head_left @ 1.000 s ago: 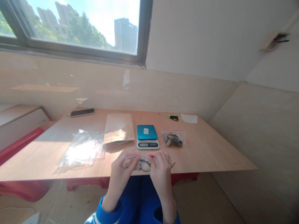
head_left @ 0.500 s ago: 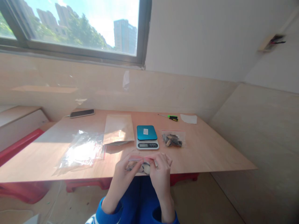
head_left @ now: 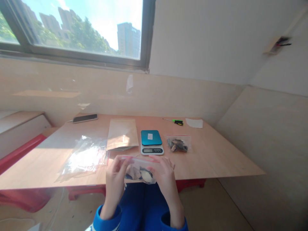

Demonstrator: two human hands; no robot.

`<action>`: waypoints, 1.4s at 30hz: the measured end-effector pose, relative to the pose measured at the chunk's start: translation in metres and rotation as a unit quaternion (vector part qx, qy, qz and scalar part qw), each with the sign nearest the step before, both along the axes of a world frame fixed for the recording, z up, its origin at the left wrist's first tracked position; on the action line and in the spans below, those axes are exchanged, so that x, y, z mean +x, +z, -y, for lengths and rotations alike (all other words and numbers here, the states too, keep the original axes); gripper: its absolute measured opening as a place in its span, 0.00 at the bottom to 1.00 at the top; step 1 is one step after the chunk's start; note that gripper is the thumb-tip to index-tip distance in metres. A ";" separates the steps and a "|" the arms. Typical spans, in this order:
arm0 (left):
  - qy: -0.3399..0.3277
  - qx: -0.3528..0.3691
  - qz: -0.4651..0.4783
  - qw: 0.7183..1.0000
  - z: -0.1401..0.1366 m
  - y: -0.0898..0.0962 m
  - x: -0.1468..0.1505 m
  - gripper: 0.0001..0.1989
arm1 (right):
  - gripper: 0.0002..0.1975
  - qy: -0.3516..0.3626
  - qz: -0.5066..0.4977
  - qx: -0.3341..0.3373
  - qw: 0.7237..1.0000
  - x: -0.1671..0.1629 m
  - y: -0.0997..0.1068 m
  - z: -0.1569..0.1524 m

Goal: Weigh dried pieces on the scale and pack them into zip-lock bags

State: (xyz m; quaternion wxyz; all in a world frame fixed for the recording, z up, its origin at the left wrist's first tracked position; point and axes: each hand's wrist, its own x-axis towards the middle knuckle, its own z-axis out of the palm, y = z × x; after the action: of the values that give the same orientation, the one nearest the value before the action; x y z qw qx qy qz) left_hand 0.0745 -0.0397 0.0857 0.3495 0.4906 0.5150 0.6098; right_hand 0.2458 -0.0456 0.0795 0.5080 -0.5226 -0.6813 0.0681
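Note:
Between my hands, at the table's near edge, is a clear zip bag (head_left: 141,171) with a red seal strip, holding pale and dark flat pieces. My left hand (head_left: 116,171) pinches the bag's upper left corner. At the upper right end, my right hand (head_left: 165,171) has its fingers closed on the same bag. Just beyond the bag stands a kitchen scale (head_left: 152,142) with a blue plate and nothing on it. Right of the scale lies another zip bag (head_left: 178,143) with dark brown pieces inside.
A brown paper pouch (head_left: 122,133) lies left of the scale, and clear plastic bags (head_left: 83,158) are spread further left. Toward the back are a phone (head_left: 85,118), screwdrivers (head_left: 177,122) and a white paper piece (head_left: 194,123). Red stools (head_left: 85,192) stand under the table (head_left: 216,157).
My left hand has slid left along the bag's top, away from my right hand. The bag is now spread wider, with more of its seal strip and contents showing.

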 end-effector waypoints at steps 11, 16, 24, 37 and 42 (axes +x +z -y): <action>-0.116 -0.084 0.141 0.980 -0.009 -0.006 0.005 0.15 | 0.21 0.004 -0.387 -0.175 0.905 0.037 -0.014 -0.007; -0.173 -0.078 0.032 0.981 -0.018 -0.017 -0.001 0.22 | 0.27 -0.093 -0.398 -0.134 0.903 0.092 -0.012 -0.037; -0.134 -0.086 -0.021 0.987 -0.026 -0.025 -0.029 0.24 | 0.33 -0.350 -0.081 -0.119 0.926 0.194 -0.039 -0.086; 0.004 0.037 -0.222 0.974 -0.058 -0.035 -0.048 0.11 | 0.31 -0.316 0.193 -0.225 0.901 0.105 -0.091 -0.086; -0.009 0.079 -0.372 0.925 -0.097 -0.030 -0.064 0.17 | 0.32 -0.261 0.175 -0.294 0.903 0.102 -0.069 -0.101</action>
State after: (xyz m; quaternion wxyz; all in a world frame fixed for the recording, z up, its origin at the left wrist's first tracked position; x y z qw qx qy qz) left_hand 0.0103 0.0576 0.0562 0.0983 0.7127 0.5539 0.4191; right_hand 0.3476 0.0549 0.0105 0.2033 -0.8111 -0.5472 0.0382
